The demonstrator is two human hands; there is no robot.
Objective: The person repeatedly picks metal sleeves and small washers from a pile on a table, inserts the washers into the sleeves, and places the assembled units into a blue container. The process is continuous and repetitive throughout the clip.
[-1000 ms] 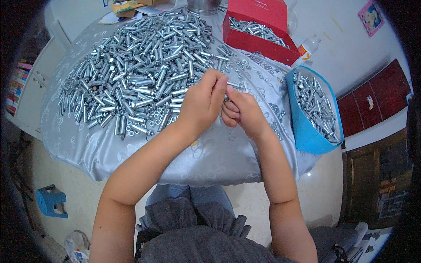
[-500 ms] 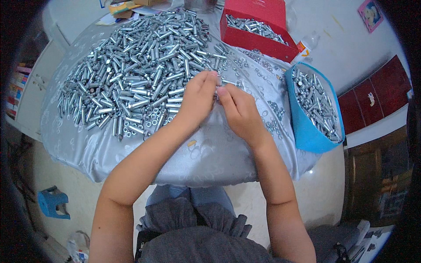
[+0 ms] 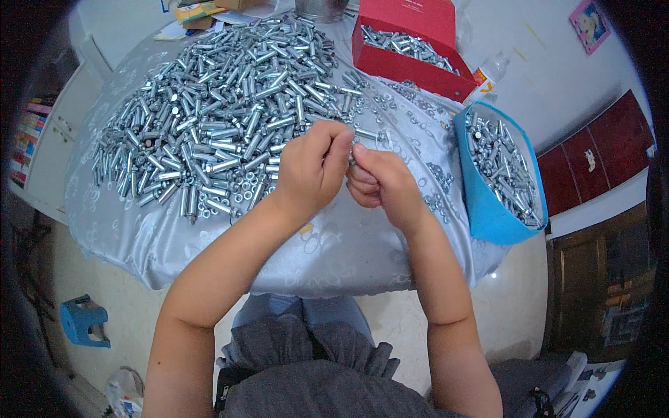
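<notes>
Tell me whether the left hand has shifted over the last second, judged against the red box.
Cannot tell. The left hand sits against the right hand at the bolt pile's near edge, below-left of the red box, much as before.

Setting: a room in a home used for piecework assembly. Indicators: a table (image 3: 334, 258) covered with a shiny grey patterned cloth, not a workbench surface; a large loose heap of metal bolts (image 3: 223, 118) spread directly on the cloth; further bolts sorted into a red cardboard box (image 3: 411, 66) and a blue container (image 3: 491, 209). Domestic details: pale tiled floor (image 3: 118, 299), small blue plastic stool (image 3: 83, 322), white cabinet (image 3: 52, 136), dark red cupboard (image 3: 592, 164), wall sticker (image 3: 589, 24).
</notes>
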